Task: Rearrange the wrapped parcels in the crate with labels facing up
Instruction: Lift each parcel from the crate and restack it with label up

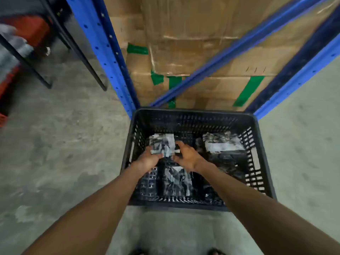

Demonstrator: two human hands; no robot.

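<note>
A black slatted plastic crate [193, 113] stands on the concrete floor in front of me. Inside it lie parcels wrapped in shiny black-and-grey plastic. Both hands are down in the crate's far left part, gripping one parcel [161, 142] between them: my left hand [150, 158] on its near left edge, my right hand [187, 156] on its right side. Another parcel [176, 181] lies flat below the hands near the front wall. A third parcel [223, 144] with a pale strip lies at the far right. Labels are too blurred to read.
Right behind the crate rises a blue steel rack [110, 57] with a diagonal brace, holding taped brown cartons [193, 43]. To the left stand black metal legs [86, 61] and red items [31, 30] on the floor. Bare concrete lies left and right of the crate.
</note>
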